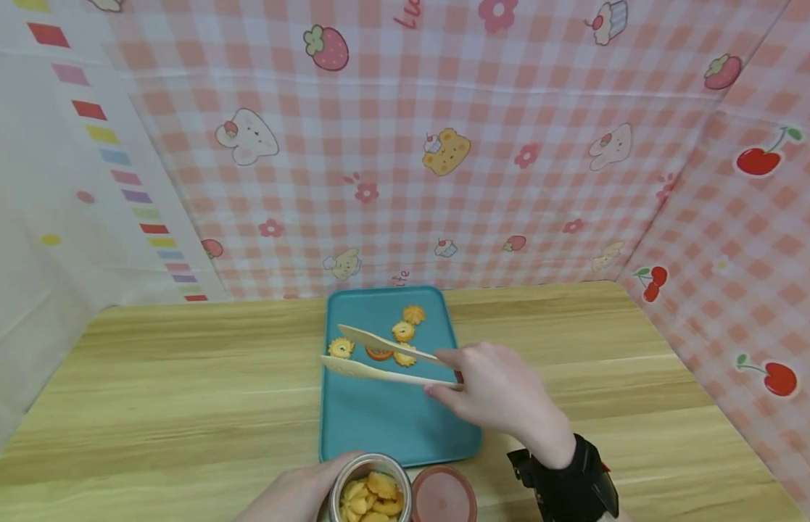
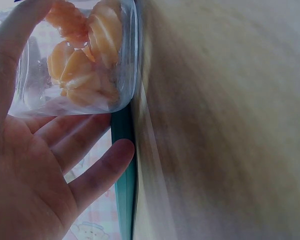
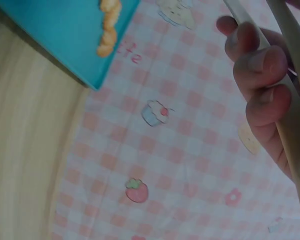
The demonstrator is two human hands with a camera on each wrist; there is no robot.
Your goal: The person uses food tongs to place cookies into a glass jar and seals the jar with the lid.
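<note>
My right hand grips pale tongs over the blue tray. Their tips are spread apart toward the tray's left side, near a flower-shaped cookie, with nothing pinched between them. Further right on the tray lie a darker ring-like cookie and several scalloped cookies, partly crossed by the upper arm of the tongs. Below the tray's near edge, my left hand holds a clear jar with thumb and fingers around it. Several golden cookies fill the jar, whose mouth faces up.
Right beside the jar is a round reddish lid. Wooden tabletop stretches to both sides of the tray. A pink checked cloth wall rises behind the table, and another stands on the right.
</note>
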